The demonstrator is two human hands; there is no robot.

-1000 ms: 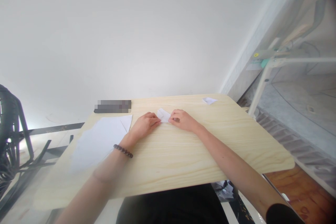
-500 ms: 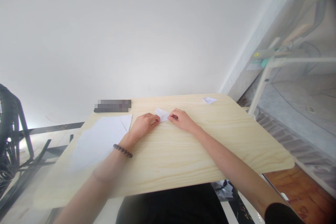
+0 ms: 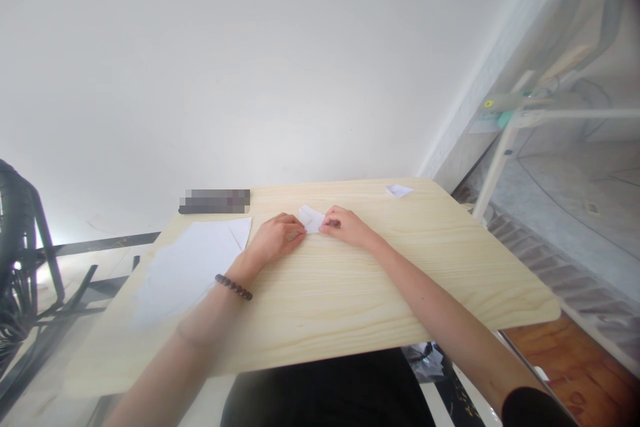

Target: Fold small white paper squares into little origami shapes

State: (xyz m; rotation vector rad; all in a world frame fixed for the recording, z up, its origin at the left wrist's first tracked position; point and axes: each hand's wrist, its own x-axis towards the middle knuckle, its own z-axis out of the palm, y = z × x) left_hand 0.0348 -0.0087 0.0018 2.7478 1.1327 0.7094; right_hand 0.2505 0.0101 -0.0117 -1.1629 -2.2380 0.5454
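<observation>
A small folded piece of white paper (image 3: 313,221) is held between my two hands over the middle of the table. My left hand (image 3: 279,237), with a dark beaded bracelet on its wrist, pinches the paper's left side. On the other side, the fingertips of my right hand (image 3: 343,223) grip its right edge. A crease shows across the paper; parts of it are covered by my fingers. White paper sheets (image 3: 190,260) lie to the left, partly under my left forearm.
The light wooden table (image 3: 340,307) stands against a white wall. Another folded paper piece (image 3: 399,191) rests near its far right edge. A blurred-out dark object (image 3: 215,201) lies at the far left. Beyond the right side is a white metal frame (image 3: 500,153).
The folded paper between my hands has turned slightly, and more of its face shows now. Both hands have barely moved and keep their pinch.
</observation>
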